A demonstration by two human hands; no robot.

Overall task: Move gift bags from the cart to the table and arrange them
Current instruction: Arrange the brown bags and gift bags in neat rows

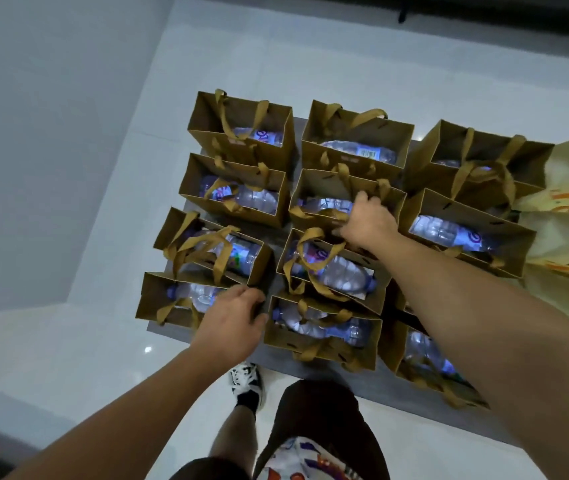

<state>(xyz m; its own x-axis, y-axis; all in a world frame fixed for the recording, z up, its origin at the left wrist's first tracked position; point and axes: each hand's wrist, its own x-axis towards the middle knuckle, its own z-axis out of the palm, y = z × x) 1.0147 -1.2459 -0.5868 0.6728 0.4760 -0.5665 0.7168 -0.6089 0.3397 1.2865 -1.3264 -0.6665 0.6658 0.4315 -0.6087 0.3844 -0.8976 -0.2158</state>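
Several brown paper gift bags with ribbon handles stand in rows on a grey surface [310, 368], each with a plastic water bottle lying inside. My left hand [233, 318] grips the right edge of the near-left bag [158, 299]. My right hand [366, 220] reaches into the middle of the group and its fingers curl around the near rim and handle of a middle-row bag [328, 188]. Another bag [342, 271] stands just in front of that hand.
A yellow patterned cloth or bag [567, 216] lies at the right edge of the group. White tiled floor [68, 341] surrounds the grey surface. My legs and a black-and-white shoe [246, 379] stand at its near edge.
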